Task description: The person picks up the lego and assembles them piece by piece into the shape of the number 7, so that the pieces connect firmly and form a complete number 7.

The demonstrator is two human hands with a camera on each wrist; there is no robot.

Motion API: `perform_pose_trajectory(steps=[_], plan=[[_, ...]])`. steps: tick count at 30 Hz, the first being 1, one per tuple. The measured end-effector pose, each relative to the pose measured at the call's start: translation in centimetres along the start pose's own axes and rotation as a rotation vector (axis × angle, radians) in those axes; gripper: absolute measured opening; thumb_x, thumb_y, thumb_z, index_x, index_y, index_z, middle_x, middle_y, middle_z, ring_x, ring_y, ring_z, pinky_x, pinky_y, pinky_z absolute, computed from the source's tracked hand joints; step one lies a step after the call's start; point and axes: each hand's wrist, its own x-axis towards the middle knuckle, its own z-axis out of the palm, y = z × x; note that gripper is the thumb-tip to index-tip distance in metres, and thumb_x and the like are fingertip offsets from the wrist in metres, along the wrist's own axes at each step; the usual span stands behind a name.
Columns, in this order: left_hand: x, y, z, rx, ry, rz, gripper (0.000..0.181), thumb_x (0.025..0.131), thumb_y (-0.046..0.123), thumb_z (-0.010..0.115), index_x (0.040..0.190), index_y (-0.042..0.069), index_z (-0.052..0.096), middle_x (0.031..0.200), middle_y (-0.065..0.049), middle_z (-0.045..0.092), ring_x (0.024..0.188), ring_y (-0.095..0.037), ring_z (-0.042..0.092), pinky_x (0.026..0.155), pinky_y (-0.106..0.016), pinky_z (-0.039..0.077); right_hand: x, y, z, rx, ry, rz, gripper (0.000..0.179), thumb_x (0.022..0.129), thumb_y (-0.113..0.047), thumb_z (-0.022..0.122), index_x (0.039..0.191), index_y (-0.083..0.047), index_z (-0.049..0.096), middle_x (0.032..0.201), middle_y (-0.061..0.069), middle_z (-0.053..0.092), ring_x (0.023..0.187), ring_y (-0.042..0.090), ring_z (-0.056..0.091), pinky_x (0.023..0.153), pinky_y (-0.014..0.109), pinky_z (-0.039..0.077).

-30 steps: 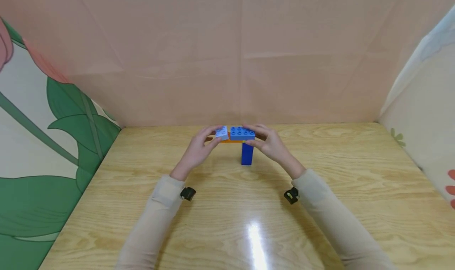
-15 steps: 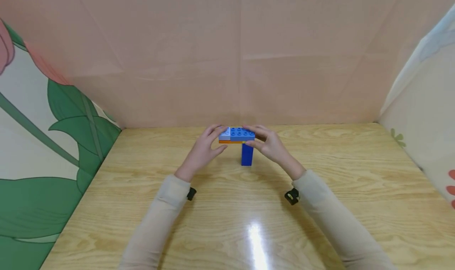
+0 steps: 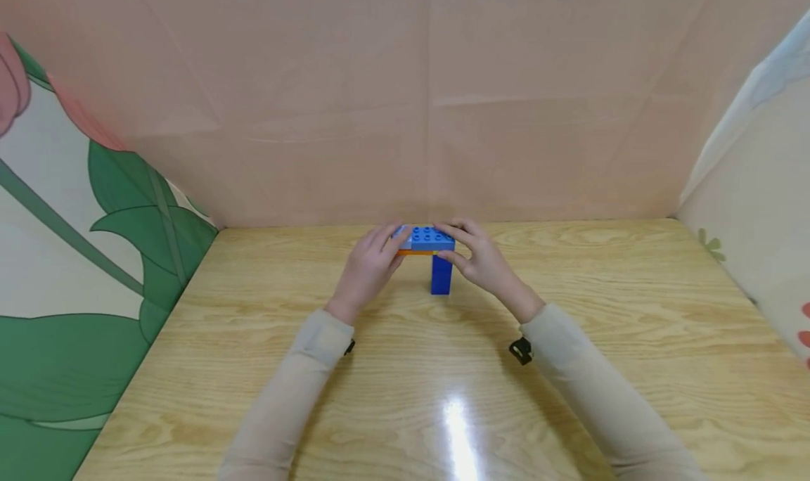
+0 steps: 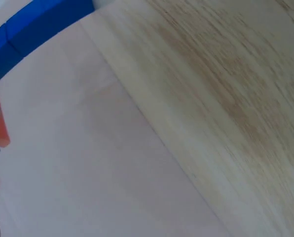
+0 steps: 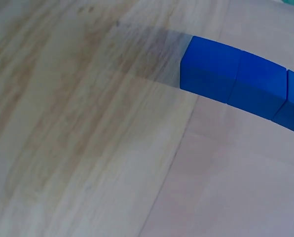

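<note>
A blue eight-stud brick (image 3: 432, 240) and a lighter blue brick (image 3: 406, 244) lie side by side on a thin orange layer (image 3: 416, 252), with a bit of yellow near the right. A dark blue column of stacked bricks (image 3: 441, 277) stands upright on the table under the right end. My left hand (image 3: 367, 266) pinches the light blue brick and the orange one, fingers on top and thumb below. In the left wrist view the thumb covers part of the orange brick (image 4: 1, 133). My right hand (image 3: 482, 259) grips the right end of the blue brick between thumb and fingers.
The structure stands near the back of the wooden table (image 3: 392, 389), close to a pinkish cloth backdrop (image 3: 329, 143). A wall panel with painted leaves (image 3: 63, 368) borders the left side. Another pale panel (image 3: 766, 214) is at the right.
My left hand has shifted right and turned, its fingers now over the light blue brick, which has moved right against the blue one. The right hand keeps its hold.
</note>
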Motion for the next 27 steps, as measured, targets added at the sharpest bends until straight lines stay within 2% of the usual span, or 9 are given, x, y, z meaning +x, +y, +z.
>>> perform_pose_trajectory(steps=[2, 6, 19, 27], plan=[[0.0, 0.0, 0.1, 0.034, 0.027, 0.033, 0.045, 0.082, 0.016, 0.076, 0.124, 0.008, 0.061, 0.122, -0.010, 0.064, 0.110, -0.023, 0.063, 0.098, -0.032, 0.052, -0.1, 0.1, -0.1, -0.051, 0.015, -0.043, 0.046, 0.081, -0.002, 0.072, 0.125, 0.001, 0.061, 0.112, 0.019, 0.059, 0.097, 0.029, 0.059, 0.077, 0.044, 0.053], [0.0, -0.2, 0.4, 0.078, 0.053, 0.068, 0.045, 0.081, 0.017, 0.076, 0.123, 0.007, 0.063, 0.122, -0.007, 0.066, 0.112, -0.020, 0.062, 0.098, -0.031, 0.051, -0.1, 0.3, -0.1, -0.123, 0.026, -0.099, 0.045, 0.080, -0.005, 0.074, 0.123, 0.000, 0.063, 0.109, 0.017, 0.061, 0.095, 0.028, 0.062, 0.074, 0.040, 0.054], [-0.2, -0.2, 0.8, 0.147, 0.120, 0.136, 0.043, 0.080, 0.012, 0.077, 0.121, 0.011, 0.064, 0.120, -0.010, 0.067, 0.111, -0.023, 0.064, 0.094, -0.032, 0.054, -0.5, 0.6, -0.2, -0.259, 0.068, -0.262, 0.051, 0.075, -0.006, 0.079, 0.123, -0.002, 0.062, 0.115, 0.020, 0.063, 0.100, 0.032, 0.066, 0.081, 0.040, 0.058], [-0.3, 0.4, 1.4, 0.197, 0.140, 0.113, 0.040, 0.083, 0.007, 0.071, 0.122, 0.011, 0.063, 0.120, -0.011, 0.065, 0.112, -0.027, 0.062, 0.093, -0.034, 0.054, -0.6, 1.1, 0.1, -0.322, 0.059, -0.333, 0.062, 0.071, -0.008, 0.083, 0.127, 0.001, 0.058, 0.122, 0.019, 0.060, 0.115, 0.033, 0.057, 0.096, 0.043, 0.052]])
